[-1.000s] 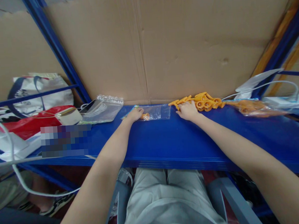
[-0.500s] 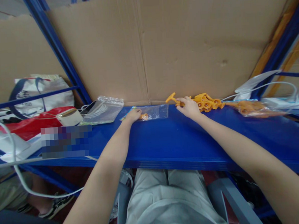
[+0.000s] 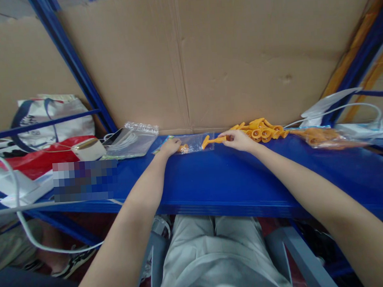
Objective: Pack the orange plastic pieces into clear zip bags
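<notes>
the only view looks from the person's head, over the lap (image 3: 216, 254), facing forward and down. the lap is nearest the lens, at the bottom edge; past it lies the blue table (image 3: 213, 181), with the left hand (image 3: 171, 146) and right hand (image 3: 238, 140) farther out. the upright cardboard (image 3: 237, 49) faces the camera behind them, filling much of the upper half.

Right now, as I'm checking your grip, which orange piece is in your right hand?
The orange piece with its T-shaped end at the clear bag; the right hand pinches it, while others lie bagged or in the pile.
</notes>
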Tool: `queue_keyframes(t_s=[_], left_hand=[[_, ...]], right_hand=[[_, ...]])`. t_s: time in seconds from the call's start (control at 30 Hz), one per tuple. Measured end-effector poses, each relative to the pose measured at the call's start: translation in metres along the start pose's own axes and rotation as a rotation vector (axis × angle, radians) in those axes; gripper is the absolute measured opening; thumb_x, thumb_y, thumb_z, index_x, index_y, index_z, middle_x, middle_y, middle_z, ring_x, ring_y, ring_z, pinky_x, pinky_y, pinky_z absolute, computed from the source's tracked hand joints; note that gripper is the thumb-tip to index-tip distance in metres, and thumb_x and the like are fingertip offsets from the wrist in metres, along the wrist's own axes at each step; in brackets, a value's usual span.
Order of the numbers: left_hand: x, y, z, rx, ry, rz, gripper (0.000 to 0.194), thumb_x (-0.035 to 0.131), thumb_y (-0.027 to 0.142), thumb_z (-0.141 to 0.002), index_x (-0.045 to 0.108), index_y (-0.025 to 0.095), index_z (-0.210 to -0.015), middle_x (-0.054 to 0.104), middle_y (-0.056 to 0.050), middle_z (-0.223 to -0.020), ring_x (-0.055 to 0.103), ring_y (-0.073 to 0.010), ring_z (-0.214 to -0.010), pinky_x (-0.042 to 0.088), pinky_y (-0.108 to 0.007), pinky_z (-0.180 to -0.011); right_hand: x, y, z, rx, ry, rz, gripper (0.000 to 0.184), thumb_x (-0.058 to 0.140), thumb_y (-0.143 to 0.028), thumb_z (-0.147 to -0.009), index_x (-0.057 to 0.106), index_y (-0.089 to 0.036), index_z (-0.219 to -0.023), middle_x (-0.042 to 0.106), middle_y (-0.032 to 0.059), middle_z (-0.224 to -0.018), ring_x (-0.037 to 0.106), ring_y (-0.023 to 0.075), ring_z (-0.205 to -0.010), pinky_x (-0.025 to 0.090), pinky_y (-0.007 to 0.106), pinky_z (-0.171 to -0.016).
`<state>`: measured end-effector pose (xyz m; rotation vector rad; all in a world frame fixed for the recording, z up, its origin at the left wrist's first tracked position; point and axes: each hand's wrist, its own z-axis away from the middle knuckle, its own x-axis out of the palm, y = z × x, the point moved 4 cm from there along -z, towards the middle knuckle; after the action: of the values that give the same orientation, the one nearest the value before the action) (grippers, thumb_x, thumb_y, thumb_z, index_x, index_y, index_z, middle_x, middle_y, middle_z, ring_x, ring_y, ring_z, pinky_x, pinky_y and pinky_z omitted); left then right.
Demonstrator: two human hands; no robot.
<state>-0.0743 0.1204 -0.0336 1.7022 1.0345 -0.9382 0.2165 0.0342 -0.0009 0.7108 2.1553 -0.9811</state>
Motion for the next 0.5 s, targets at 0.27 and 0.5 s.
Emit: queue_keyframes(t_s=[0.27,0.5], left_hand=[[0.005,0.031,0.006,0.083,-0.046,0.135,0.042,0.043,0.038,-0.092,0.067,0.016,-0.119,0.062,-0.010,-0.134,0.055,-0.0228,-0.128,0.039,-0.030,-0.108],[0.013,0.063,0.012,0.215,-0.126,0.426,0.041,0.036,0.037,-0.097,0.070,0.019,-0.111,0.068,-0.006,-0.126,0.059,-0.0218,-0.122,0.043,-0.033,-0.106]], right_hand=[[0.015,-0.003,-0.002,0.118,0.016,-0.033,0.037,0.062,-0.020,-0.076,0.072,-0.011,-0.110,0.072,0.0063,-0.087,0.063,0.0177,-0.075,0.049,0.031,-0.076],[0.018,-0.002,-0.002,0.186,0.006,0.037,0.033,0.062,-0.022,-0.074,0.075,-0.007,-0.100,0.073,0.0100,-0.084,0.065,0.0204,-0.075,0.048,0.029,-0.069]])
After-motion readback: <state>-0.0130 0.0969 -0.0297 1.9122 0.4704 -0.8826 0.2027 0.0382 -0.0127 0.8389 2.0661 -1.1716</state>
